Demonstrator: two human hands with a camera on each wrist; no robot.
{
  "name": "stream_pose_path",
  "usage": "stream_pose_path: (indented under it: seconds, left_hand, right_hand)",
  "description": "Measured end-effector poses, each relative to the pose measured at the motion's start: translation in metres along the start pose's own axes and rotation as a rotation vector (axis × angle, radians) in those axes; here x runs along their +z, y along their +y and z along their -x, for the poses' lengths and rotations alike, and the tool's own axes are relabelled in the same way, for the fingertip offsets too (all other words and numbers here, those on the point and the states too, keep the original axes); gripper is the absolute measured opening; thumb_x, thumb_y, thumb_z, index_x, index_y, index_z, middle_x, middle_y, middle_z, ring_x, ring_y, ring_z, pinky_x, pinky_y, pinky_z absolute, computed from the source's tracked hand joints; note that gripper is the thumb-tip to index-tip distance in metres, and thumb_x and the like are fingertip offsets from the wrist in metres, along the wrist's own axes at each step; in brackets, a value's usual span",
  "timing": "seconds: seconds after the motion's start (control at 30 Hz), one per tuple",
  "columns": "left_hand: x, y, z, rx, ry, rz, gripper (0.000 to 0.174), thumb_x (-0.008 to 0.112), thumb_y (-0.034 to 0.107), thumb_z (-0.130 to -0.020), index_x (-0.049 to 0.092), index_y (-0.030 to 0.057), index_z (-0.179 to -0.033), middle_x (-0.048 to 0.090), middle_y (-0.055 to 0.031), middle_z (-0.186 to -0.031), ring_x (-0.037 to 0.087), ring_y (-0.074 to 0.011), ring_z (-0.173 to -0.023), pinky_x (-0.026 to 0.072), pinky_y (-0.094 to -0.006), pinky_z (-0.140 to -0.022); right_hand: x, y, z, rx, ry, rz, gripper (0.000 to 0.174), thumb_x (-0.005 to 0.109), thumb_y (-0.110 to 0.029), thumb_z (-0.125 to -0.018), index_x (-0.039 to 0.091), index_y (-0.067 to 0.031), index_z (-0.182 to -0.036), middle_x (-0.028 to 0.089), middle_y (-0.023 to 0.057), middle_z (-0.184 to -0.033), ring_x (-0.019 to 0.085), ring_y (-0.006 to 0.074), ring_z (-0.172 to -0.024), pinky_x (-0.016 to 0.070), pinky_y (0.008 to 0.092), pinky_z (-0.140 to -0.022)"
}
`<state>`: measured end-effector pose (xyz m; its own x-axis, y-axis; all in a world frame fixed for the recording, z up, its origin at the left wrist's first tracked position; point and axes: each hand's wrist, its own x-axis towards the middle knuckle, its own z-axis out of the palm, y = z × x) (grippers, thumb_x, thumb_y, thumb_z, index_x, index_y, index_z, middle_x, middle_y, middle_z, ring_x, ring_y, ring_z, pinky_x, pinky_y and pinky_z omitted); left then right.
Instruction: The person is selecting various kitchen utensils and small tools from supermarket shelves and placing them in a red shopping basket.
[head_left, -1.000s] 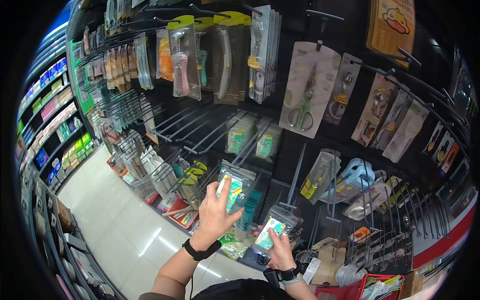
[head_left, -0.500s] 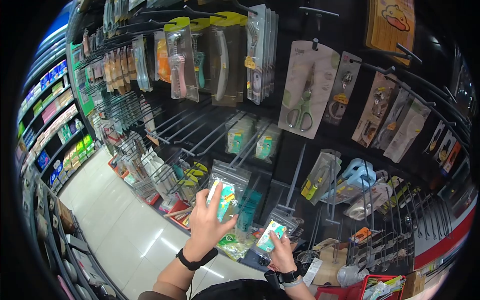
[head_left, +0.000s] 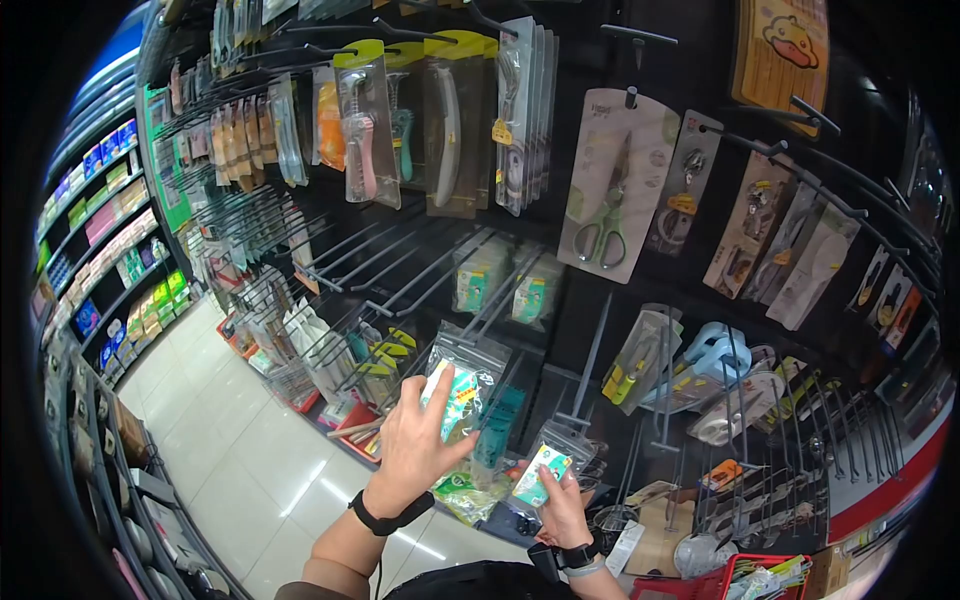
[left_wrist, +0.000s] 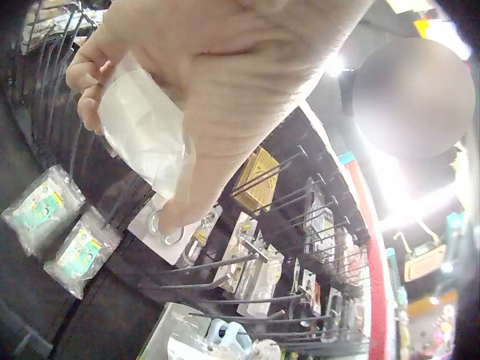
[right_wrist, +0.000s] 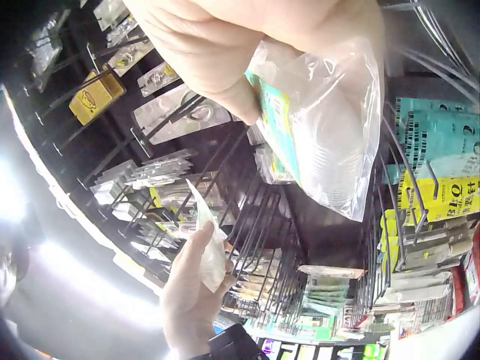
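My left hand holds a clear zip bag with a teal and white label, fingers across its front. Its translucent white, ribbed contents show in the left wrist view, where the bag lies between the curled fingers and the thumb. Lower and to the right, my right hand grips a matching labelled bag, thumb on the label. In the right wrist view this bag shows clear ribbed, stacked pieces inside. Two more such packs, one beside the other, hang behind on hooks.
Metal display hooks jut out above and beyond my hands. Carded scissors, packaged peelers and blue-handled goods hang around. A red basket stands low at right; tiled floor lies at left.
My left hand has shifted a little left and down with its bag. The right hand has stayed nearly in place, still holding the other bag.
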<state>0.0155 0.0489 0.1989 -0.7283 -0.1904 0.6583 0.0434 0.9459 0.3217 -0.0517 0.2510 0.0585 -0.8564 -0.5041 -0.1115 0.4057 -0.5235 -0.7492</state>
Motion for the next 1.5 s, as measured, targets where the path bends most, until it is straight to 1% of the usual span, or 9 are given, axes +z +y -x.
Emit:
stream_pose_path:
  seconds: [0.3,0.37,0.57,0.9,0.97,1.03,1.17,1.3,1.5]
  left_hand:
    - [0.081,-0.023,-0.043,-0.045,-0.048,0.011,0.087,0.079,0.034,-0.062,0.039,0.0108,-0.135,0.046,-0.0215,-0.113,0.056,-0.0397,-0.088,0.0479,-0.0435,-0.074]
    - [0.111,-0.029,-0.058,0.056,0.139,-0.015,0.087,0.079,0.035,-0.062,0.038,0.0106,-0.135,0.047,-0.0220,-0.114,0.057,-0.0400,-0.088,0.0484,-0.0439,-0.074]
    - [0.171,-0.035,-0.112,0.035,0.166,0.028,0.088,0.079,0.036,-0.061,0.038,0.0106,-0.135,0.047,-0.0220,-0.116,0.059,-0.0386,-0.092,0.0506,-0.0439,-0.071]
    - [0.160,-0.012,-0.095,-0.089,0.211,-0.167,0.075,0.077,0.033,-0.067,0.044,0.0131,-0.131,0.045,-0.0174,-0.124,0.051,-0.0311,-0.105,0.0415,-0.0419,-0.087]
    - [0.158,-0.015,-0.058,-0.045,0.240,0.087,0.062,0.074,0.028,-0.072,0.049,0.0102,-0.125,0.054,-0.0111,-0.116,0.054,-0.0285,-0.098,0.0395,-0.0384,-0.085]
    - [0.146,-0.008,-0.012,-0.151,-0.042,0.480,0.047,0.069,0.028,-0.077,0.055,0.0059,-0.117,0.062,-0.0073,-0.102,0.050,-0.0283,-0.100,0.0326,-0.0408,-0.091]
    - [0.119,0.015,0.041,-0.425,-0.410,1.022,0.027,0.064,0.016,-0.086,0.057,0.0031,-0.109,0.065,-0.0033,-0.091,0.058,-0.0103,-0.079,0.0448,-0.0245,-0.072]
    - [0.108,-0.007,0.045,-0.526,-0.206,1.388,0.014,0.058,0.009,-0.090,0.056,-0.0001,-0.100,0.065,-0.0067,-0.088,0.061,-0.0104,-0.078,0.0486,-0.0242,-0.070]
    - [0.047,-0.024,-0.019,-0.471,0.136,1.278,0.011,0.056,0.011,-0.091,0.057,0.0008,-0.092,0.061,-0.0040,-0.077,0.059,-0.0092,-0.072,0.0469,-0.0226,-0.066]
  right_hand:
    - [-0.009,-0.005,0.004,-0.041,0.048,0.017,0.027,0.048,-0.011,-0.095,0.043,-0.0013,-0.119,0.058,0.0190,-0.112,0.061,0.0315,-0.099,0.0531,0.0408,-0.080]
    - [-0.013,-0.004,0.006,-0.061,0.053,0.026,0.027,0.048,-0.011,-0.095,0.043,-0.0013,-0.119,0.058,0.0191,-0.112,0.061,0.0315,-0.099,0.0532,0.0405,-0.080]
    - [-0.026,-0.013,0.012,-0.125,0.088,0.066,0.027,0.049,-0.010,-0.094,0.042,-0.0019,-0.120,0.058,0.0192,-0.111,0.061,0.0312,-0.098,0.0542,0.0395,-0.079]
    - [-0.039,-0.012,0.015,-0.127,0.117,0.109,0.030,0.049,-0.008,-0.094,0.041,-0.0017,-0.122,0.058,0.0166,-0.112,0.061,0.0292,-0.099,0.0542,0.0378,-0.080]
    - [-0.035,-0.008,0.011,-0.104,0.106,0.128,0.031,0.051,-0.009,-0.093,0.043,-0.0007,-0.122,0.058,0.0134,-0.111,0.062,0.0254,-0.098,0.0532,0.0347,-0.081]
    - [-0.034,0.001,0.003,-0.091,0.080,0.160,0.032,0.054,-0.010,-0.092,0.045,-0.0001,-0.121,0.059,0.0108,-0.110,0.061,0.0210,-0.097,0.0510,0.0316,-0.081]
    - [-0.008,0.008,-0.003,-0.080,-0.095,0.355,0.034,0.056,-0.008,-0.091,0.045,-0.0004,-0.123,0.058,0.0053,-0.110,0.057,0.0110,-0.098,0.0476,0.0268,-0.084]
    - [0.014,0.018,-0.011,-0.144,-0.260,0.495,0.044,0.060,-0.008,-0.089,0.041,-0.0011,-0.128,0.051,0.0061,-0.121,0.049,0.0116,-0.110,0.0414,0.0290,-0.094]
    - [0.026,0.014,-0.010,-0.123,-0.288,0.408,0.049,0.060,-0.006,-0.087,0.035,-0.0020,-0.130,0.049,0.0158,-0.126,0.045,0.0231,-0.121,0.0368,0.0344,-0.101]
